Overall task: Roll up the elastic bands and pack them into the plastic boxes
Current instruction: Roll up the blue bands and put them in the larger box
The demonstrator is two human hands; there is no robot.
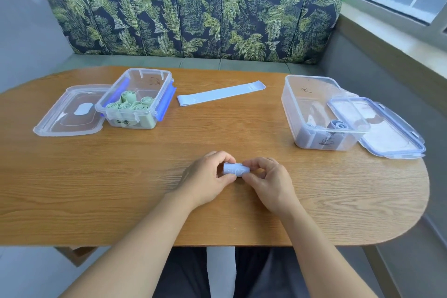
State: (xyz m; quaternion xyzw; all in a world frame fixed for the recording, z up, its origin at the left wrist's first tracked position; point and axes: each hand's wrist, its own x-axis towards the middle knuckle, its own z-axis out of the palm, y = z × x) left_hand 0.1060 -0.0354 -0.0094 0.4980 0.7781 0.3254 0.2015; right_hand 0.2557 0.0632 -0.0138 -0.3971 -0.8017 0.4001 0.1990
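Wood-grain table point(96, 189) fronts a leaf-print sofa point(193, 14); left hand point(205, 176) and right hand point(268, 181) pinch one rolled band point(235, 169).

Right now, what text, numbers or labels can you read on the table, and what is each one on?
"20", followed by letters I cannot make out: on the rolled blue band pinched between the left hand and right hand.
Handwritten mark on the front of the box of green rolls: too blurred to read.
Handwritten mark on the front of the box of blue rolls: too blurred to read.
Faint print on the flat blue band: too small to read.
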